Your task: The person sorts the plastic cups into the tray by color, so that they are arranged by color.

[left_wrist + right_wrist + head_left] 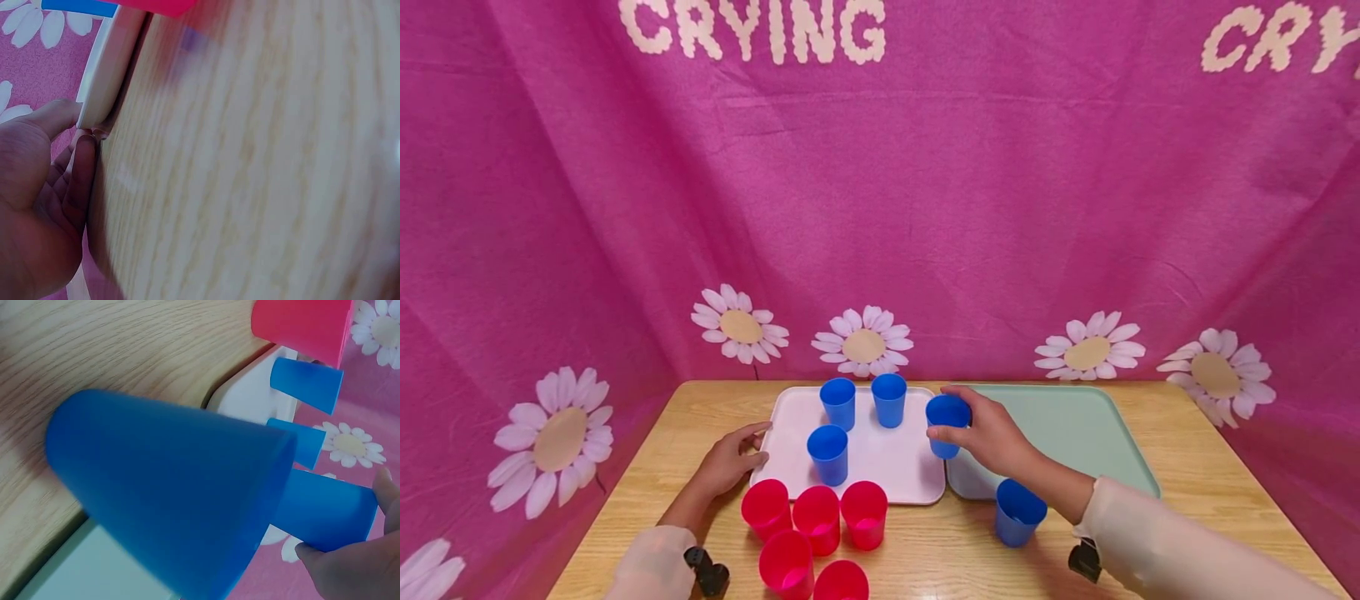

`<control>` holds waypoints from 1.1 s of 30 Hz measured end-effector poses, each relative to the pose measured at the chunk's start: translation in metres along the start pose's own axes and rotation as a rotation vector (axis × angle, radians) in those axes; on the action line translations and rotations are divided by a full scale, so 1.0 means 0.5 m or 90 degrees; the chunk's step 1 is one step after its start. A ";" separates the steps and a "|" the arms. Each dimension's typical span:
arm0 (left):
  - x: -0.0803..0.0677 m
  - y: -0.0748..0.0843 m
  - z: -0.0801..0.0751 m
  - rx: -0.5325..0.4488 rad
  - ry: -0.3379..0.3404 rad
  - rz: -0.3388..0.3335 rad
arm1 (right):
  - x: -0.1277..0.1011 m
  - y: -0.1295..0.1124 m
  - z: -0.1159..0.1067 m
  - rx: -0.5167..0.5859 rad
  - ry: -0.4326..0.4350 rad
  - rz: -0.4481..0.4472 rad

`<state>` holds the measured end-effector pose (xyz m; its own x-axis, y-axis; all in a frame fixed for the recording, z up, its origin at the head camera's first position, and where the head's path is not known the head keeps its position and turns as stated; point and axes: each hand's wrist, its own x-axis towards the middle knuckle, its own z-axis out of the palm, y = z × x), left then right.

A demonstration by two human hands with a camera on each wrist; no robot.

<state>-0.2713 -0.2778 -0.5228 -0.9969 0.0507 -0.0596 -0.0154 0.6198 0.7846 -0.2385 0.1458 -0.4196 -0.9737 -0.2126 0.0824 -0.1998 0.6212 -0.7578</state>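
My right hand (996, 432) grips a blue cup (946, 440) by its rim, thumb and fingers on opposite sides. That cup is over the place where the white tray (891, 479) and the pale green tray (1060, 421) meet; whether its base touches anything is unclear. At the white tray's left edge, my left hand (727, 461) holds the rim, the thumb (59, 117) on it and the other fingers curled lower down. Three upright blue cups, one of them a front cup (829, 458), stand on the white tray. Another blue cup (1018, 517) stands before the green tray, large in the right wrist view.
Several red cups (817, 517) stand close together on the wooden table (940, 550), in front of the white tray. A pink cloth (925, 208) printed with daisies hangs behind and beside the table. Each wrist wears a black device (706, 572).
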 end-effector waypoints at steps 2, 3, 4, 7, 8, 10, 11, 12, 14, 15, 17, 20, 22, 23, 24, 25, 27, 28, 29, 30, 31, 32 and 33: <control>-0.001 0.000 0.000 -0.006 0.000 -0.003 | 0.004 -0.006 0.011 0.000 -0.002 -0.002; -0.001 0.000 0.000 -0.009 -0.001 -0.005 | 0.006 -0.009 0.017 0.002 -0.002 0.000; -0.001 -0.001 0.000 -0.010 -0.002 -0.005 | 0.008 -0.013 0.022 0.004 -0.004 0.003; 0.000 -0.002 0.000 -0.012 -0.002 -0.011 | 0.012 -0.022 0.039 0.017 -0.011 0.009; 0.000 -0.003 0.000 -0.011 -0.002 -0.010 | 0.013 -0.027 0.044 0.025 -0.015 0.016; 0.001 -0.005 -0.001 -0.008 -0.004 -0.005 | 0.016 -0.033 0.056 0.033 -0.021 0.023; 0.000 -0.005 -0.001 -0.009 -0.003 -0.004 | 0.018 -0.036 0.062 0.034 -0.024 0.022; 0.000 -0.004 -0.001 -0.009 -0.003 -0.003 | 0.019 -0.039 0.068 0.037 -0.026 0.025; 0.001 -0.004 -0.002 -0.013 -0.005 -0.002 | 0.022 -0.045 0.080 0.032 -0.029 0.022; 0.001 -0.003 -0.002 -0.016 -0.005 -0.001 | 0.024 -0.047 0.086 0.028 -0.029 0.018; 0.002 -0.002 -0.002 -0.017 -0.005 0.000 | 0.028 -0.050 0.096 0.019 -0.029 0.005; 0.003 -0.002 -0.001 -0.012 -0.006 0.006 | 0.033 -0.052 0.112 0.017 -0.035 0.001; 0.003 -0.002 0.000 -0.010 -0.006 0.005 | 0.037 -0.052 0.121 0.017 -0.042 0.001; 0.003 -0.003 -0.001 -0.011 -0.007 0.005 | 0.039 -0.052 0.126 0.022 -0.048 0.006; 0.003 -0.003 -0.001 -0.012 -0.008 0.004 | 0.040 -0.053 0.130 0.026 -0.053 0.011; 0.002 -0.002 -0.001 -0.015 -0.007 -0.001 | 0.041 -0.054 0.134 0.029 -0.057 0.015; 0.001 -0.002 -0.001 -0.017 -0.009 -0.002 | 0.042 -0.055 0.142 0.035 -0.066 0.019; 0.000 -0.002 -0.002 -0.017 -0.009 -0.002 | 0.043 -0.056 0.146 0.037 -0.070 0.020; 0.000 -0.001 -0.002 -0.018 -0.009 -0.002 | 0.043 -0.056 0.149 0.039 -0.074 0.020; -0.001 -0.001 -0.002 -0.018 -0.010 -0.002 | 0.044 -0.057 0.152 0.039 -0.076 0.016; -0.001 -0.001 -0.002 -0.017 -0.010 -0.002 | 0.044 -0.057 0.156 0.039 -0.079 0.013; -0.001 0.000 -0.002 -0.016 -0.012 0.000 | 0.045 -0.058 0.158 0.039 -0.080 0.010; -0.001 0.000 -0.001 -0.017 -0.011 -0.001 | 0.046 -0.059 0.161 0.041 -0.081 0.008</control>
<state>-0.2708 -0.2784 -0.5223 -0.9954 0.0633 -0.0715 -0.0195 0.5985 0.8009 -0.2460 0.0618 -0.4477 -0.9534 -0.3016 -0.0079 -0.1756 0.5760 -0.7984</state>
